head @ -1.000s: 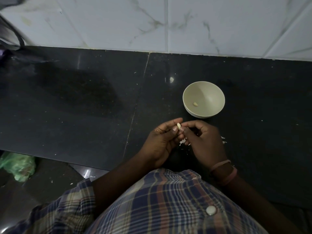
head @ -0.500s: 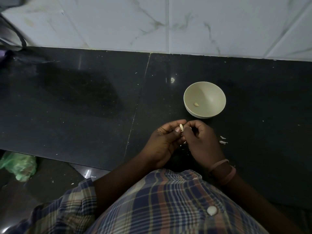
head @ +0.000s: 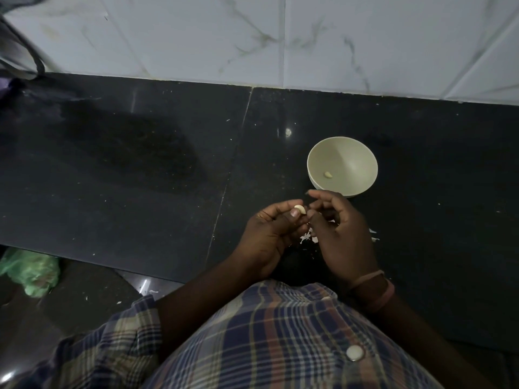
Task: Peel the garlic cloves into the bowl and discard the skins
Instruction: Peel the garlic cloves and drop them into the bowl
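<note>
Left hand [head: 269, 234] pinching a small pale peeled garlic clove [head: 300, 209] over the black stone counter [head: 140, 178]; right hand [head: 339, 234] just beside, fingers loosely curled, possibly holding skin; another clove [head: 327, 174] inside the round cream bowl [head: 362, 153]; white skin scraps [head: 307, 237] beneath

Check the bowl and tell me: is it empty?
No, one peeled clove lies inside the bowl, while the left hand pinches another garlic clove in front of it.
</note>
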A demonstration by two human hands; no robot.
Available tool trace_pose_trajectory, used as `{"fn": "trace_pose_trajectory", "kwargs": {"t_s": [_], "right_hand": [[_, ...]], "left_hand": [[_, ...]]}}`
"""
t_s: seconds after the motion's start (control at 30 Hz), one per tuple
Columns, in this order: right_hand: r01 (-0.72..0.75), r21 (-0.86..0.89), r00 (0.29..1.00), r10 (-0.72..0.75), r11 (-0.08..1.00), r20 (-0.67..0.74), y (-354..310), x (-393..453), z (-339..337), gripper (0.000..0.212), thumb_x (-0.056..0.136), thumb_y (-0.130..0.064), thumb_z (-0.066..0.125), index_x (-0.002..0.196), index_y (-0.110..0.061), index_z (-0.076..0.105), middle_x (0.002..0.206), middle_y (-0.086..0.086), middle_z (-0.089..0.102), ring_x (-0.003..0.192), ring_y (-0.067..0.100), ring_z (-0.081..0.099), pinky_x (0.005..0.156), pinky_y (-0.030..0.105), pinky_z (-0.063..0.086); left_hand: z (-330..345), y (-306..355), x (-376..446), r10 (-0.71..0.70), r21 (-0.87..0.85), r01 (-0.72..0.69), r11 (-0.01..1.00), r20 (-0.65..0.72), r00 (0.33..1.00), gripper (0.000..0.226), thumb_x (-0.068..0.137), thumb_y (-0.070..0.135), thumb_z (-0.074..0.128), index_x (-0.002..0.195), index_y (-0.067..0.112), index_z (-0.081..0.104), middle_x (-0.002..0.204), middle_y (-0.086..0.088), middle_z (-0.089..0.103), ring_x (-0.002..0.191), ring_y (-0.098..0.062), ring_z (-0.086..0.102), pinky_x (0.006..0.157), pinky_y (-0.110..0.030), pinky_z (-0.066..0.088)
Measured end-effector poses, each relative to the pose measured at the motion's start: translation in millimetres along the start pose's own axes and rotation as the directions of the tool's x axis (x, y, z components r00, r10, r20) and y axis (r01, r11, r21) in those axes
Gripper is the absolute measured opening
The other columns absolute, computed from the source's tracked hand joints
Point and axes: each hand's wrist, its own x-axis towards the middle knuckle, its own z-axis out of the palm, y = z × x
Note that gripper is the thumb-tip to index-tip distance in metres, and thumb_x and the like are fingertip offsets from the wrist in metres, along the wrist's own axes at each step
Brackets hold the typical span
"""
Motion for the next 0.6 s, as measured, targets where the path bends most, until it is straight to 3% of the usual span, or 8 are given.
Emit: {"fn": "trace_pose_trajectory", "kwargs": {"t_s": [0.1, 0.23, 0.43, 0.6], "right_hand": [[0.070, -0.060, 0.997, -0.069, 0.996, 0.019, -0.1, -0.3, 1.4, 0.043, 0.090, 0.000, 0.067, 0.125, -0.025, 0.067, 0.111, -0.007, 0.068, 0.099, 0.008, 0.066, 0.085, 0.021, 0.053], [0.113, -0.099, 0.993, -0.110, 0.989, 0.035, 1.5, 0.1, 0.6, 0.042, 0.090, 0.002, 0.066, 0.125, -0.021, 0.068, 0.120, -0.010, 0.068, 0.109, 0.006, 0.065, 0.094, 0.027, 0.053], [0.132, -0.161, 0.990, -0.137, 0.978, -0.019, 4.4, 0.1, 0.8, 0.027, 0.091, -0.004, 0.068, 0.115, -0.017, 0.073, 0.112, -0.007, 0.070, 0.105, 0.003, 0.065, 0.094, 0.029, 0.054], [0.088, -0.109, 0.994, -0.094, 0.990, -0.050, 5.7, 0.2, 0.8, 0.020, 0.093, -0.010, 0.069, 0.111, -0.018, 0.076, 0.107, -0.009, 0.073, 0.104, 0.005, 0.067, 0.093, 0.037, 0.055]], "left_hand": [[-0.3, 1.2, 0.1, 0.019, 0.006, -0.019, 1.000, 0.007, 1.000, 0.020, 0.084, 0.004, 0.066, 0.102, 0.006, 0.074, 0.098, -0.011, 0.076, 0.086, -0.017, 0.073, 0.079, -0.026, 0.060], [0.2, 2.0, -0.2, 0.043, 0.028, -0.043, 0.999, 0.022, 0.999, 0.019, 0.086, 0.003, 0.066, 0.104, 0.003, 0.073, 0.098, -0.012, 0.076, 0.084, -0.015, 0.073, 0.077, -0.023, 0.059], [0.1, 1.3, -0.6, 0.080, 0.082, -0.081, 0.993, 0.015, 0.997, 0.017, 0.095, 0.000, 0.058, 0.104, 0.000, 0.072, 0.094, -0.011, 0.077, 0.083, -0.014, 0.073, 0.076, -0.022, 0.058], [-1.5, -1.3, -2.7, 0.126, 0.144, -0.125, 0.982, 0.003, 0.992, 0.015, 0.094, 0.002, 0.061, 0.105, 0.001, 0.072, 0.094, -0.014, 0.076, 0.081, -0.016, 0.073, 0.073, -0.024, 0.057]]}}
